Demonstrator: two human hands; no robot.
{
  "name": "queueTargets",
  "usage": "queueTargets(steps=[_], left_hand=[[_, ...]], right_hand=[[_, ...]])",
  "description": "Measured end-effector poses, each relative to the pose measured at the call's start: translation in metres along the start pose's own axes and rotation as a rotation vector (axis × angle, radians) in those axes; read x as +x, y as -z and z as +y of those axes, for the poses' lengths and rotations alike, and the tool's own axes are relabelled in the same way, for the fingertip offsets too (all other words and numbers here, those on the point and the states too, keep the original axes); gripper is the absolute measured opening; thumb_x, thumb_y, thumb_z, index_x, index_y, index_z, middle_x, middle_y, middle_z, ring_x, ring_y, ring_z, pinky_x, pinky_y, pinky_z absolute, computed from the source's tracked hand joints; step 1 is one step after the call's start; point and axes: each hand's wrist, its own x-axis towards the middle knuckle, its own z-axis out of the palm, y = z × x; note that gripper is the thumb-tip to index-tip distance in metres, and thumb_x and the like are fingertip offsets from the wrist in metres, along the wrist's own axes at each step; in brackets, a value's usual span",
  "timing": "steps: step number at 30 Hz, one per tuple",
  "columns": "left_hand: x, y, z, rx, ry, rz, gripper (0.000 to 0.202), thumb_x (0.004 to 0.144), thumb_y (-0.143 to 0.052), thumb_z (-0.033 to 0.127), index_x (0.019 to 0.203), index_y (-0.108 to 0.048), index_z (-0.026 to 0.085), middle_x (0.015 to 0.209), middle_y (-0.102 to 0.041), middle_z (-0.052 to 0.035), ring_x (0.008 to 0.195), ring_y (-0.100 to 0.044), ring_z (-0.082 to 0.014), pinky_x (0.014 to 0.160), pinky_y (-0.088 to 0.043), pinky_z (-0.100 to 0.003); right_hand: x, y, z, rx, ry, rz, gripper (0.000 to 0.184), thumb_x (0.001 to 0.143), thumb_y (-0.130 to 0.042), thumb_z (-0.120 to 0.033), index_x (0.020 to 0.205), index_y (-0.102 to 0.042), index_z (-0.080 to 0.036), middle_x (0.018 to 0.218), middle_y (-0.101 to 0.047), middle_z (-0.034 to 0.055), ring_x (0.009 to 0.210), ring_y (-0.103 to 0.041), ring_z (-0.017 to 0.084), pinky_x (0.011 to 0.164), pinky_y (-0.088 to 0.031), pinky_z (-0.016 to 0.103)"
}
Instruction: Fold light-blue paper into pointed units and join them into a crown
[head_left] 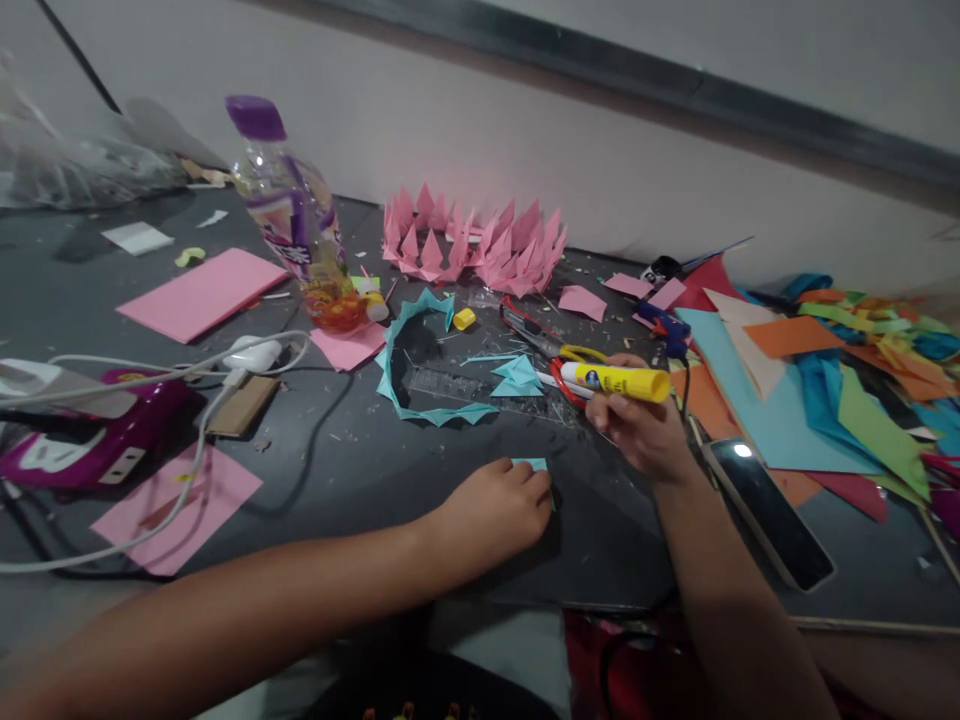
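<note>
My right hand [637, 430] is closed around a yellow glue stick [621, 381], held tilted above the table with one end toward the scissors. My left hand [495, 515] rests on the table with its fingers curled over a small teal paper piece [531, 465], most of which the hand hides. Beyond my hands lies a curved strip of joined teal folded paper [395, 385]. Inside its curve sit folded teal paper pieces [517, 376] on a clear ruler [450, 384]. A yellow cap [464, 319] lies by the strip's upper end.
Two pink paper crowns [480, 245] stand by the wall. At left are a drink bottle [289, 220], pink paper [202, 293] and a purple power strip [97, 430] with cables. Scissors [574, 390], a glue gun [664, 325], a phone [772, 515] and coloured paper [772, 390] lie right.
</note>
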Motion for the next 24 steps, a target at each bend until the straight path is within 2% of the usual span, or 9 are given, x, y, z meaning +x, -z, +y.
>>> queueTargets(steps=[3, 6, 10, 12, 15, 19, 22, 24], left_hand=[[-0.002, -0.002, 0.008, -0.02, -0.009, 0.02, 0.011, 0.084, -0.053, 0.014, 0.092, -0.061, 0.01, 0.084, -0.061, -0.0071, 0.074, -0.058, -0.0202, 0.063, -0.045, -0.033], [-0.004, -0.005, 0.013, -0.051, -0.019, 0.054, 0.015, 0.085, -0.052, 0.019, 0.095, -0.061, 0.011, 0.087, -0.063, -0.0072, 0.078, -0.059, -0.021, 0.065, -0.046, -0.033], [-0.006, -0.006, 0.014, -0.038, -0.031, 0.068, 0.017, 0.087, -0.051, 0.019, 0.095, -0.063, 0.01, 0.103, -0.065, -0.0117, 0.096, -0.059, -0.024, 0.071, -0.047, -0.033], [-0.007, -0.006, 0.013, -0.019, -0.019, 0.056, 0.019, 0.087, -0.051, 0.017, 0.099, -0.062, 0.008, 0.11, -0.063, -0.0144, 0.099, -0.059, -0.0239, 0.071, -0.047, -0.033], [-0.007, -0.006, 0.015, 0.006, 0.024, 0.028, 0.025, 0.087, -0.049, 0.014, 0.107, -0.059, 0.005, 0.113, -0.063, -0.0162, 0.097, -0.061, -0.0233, 0.071, -0.047, -0.032], [-0.006, -0.005, 0.016, 0.033, 0.038, -0.009, 0.027, 0.087, -0.049, 0.015, 0.109, -0.059, 0.004, 0.119, -0.059, -0.0172, 0.102, -0.059, -0.0236, 0.074, -0.048, -0.032], [-0.005, -0.004, 0.016, 0.026, 0.023, -0.058, 0.025, 0.086, -0.051, 0.016, 0.106, -0.062, 0.006, 0.117, -0.061, -0.0155, 0.101, -0.058, -0.0237, 0.071, -0.048, -0.031], [-0.004, -0.003, 0.016, 0.023, 0.013, -0.083, 0.023, 0.086, -0.051, 0.016, 0.103, -0.063, 0.007, 0.112, -0.062, -0.0142, 0.099, -0.057, -0.0232, 0.069, -0.048, -0.03]], right_hand=[[0.003, -0.006, 0.002, 0.025, -0.007, 0.149, 0.04, 0.068, -0.054, -0.058, 0.091, -0.053, -0.025, 0.054, -0.039, -0.0048, 0.04, -0.034, 0.01, 0.038, -0.029, 0.025], [0.005, -0.01, 0.002, 0.06, -0.028, 0.26, 0.038, 0.066, -0.051, -0.058, 0.082, -0.051, -0.024, 0.061, -0.04, -0.002, 0.044, -0.035, 0.01, 0.034, -0.027, 0.023], [0.003, -0.011, 0.003, 0.019, -0.047, 0.248, 0.033, 0.066, -0.051, -0.056, 0.076, -0.049, -0.024, 0.061, -0.04, -0.0019, 0.043, -0.033, 0.009, 0.032, -0.025, 0.021], [0.0, -0.01, 0.005, -0.032, -0.036, 0.227, 0.031, 0.068, -0.05, -0.053, 0.077, -0.049, -0.024, 0.06, -0.042, -0.0022, 0.042, -0.034, 0.01, 0.033, -0.027, 0.022], [-0.004, -0.006, 0.007, -0.252, 0.048, 0.148, 0.025, 0.067, -0.055, -0.046, 0.077, -0.052, -0.023, 0.061, -0.05, -0.0009, 0.047, -0.043, 0.013, 0.041, -0.035, 0.025], [-0.009, -0.001, 0.007, -0.602, 0.15, -0.095, 0.018, 0.066, -0.058, -0.038, 0.072, -0.054, -0.022, 0.057, -0.054, -0.0004, 0.051, -0.049, 0.015, 0.049, -0.038, 0.027], [-0.012, -0.001, 0.005, -0.697, 0.179, -0.249, 0.015, 0.067, -0.057, -0.035, 0.073, -0.053, -0.022, 0.054, -0.052, -0.0024, 0.048, -0.046, 0.013, 0.048, -0.036, 0.025], [-0.013, -0.003, 0.003, -0.719, 0.191, -0.295, 0.013, 0.067, -0.055, -0.032, 0.073, -0.052, -0.022, 0.056, -0.054, -0.0022, 0.05, -0.047, 0.013, 0.049, -0.036, 0.025]])
